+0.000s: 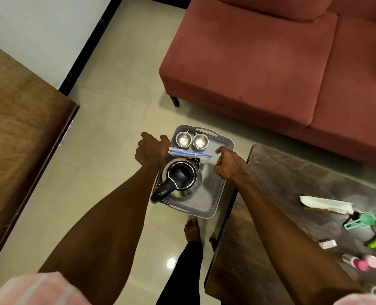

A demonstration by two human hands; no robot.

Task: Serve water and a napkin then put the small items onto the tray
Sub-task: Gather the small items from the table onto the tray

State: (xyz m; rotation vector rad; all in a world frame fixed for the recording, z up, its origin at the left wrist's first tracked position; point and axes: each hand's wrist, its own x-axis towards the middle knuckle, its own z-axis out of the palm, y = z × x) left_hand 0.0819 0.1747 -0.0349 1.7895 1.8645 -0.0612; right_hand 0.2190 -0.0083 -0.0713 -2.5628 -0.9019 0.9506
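Head view: both hands, left hand [152, 148] and right hand [229, 164], are carrying the tray [213, 201], fingers curled gripping opposite side rims. That is likely keeping the kettle [180, 179] and two cups [191, 140] level.

A dusty-red upholstered sofa [259, 53] is filling the far right, standing on a pale glossy tiled floor [107, 119]. A brown wooden cabinet top [17, 119] is running along the left edge, and a white wall with a black skirting strip [90, 42] is rising behind it.
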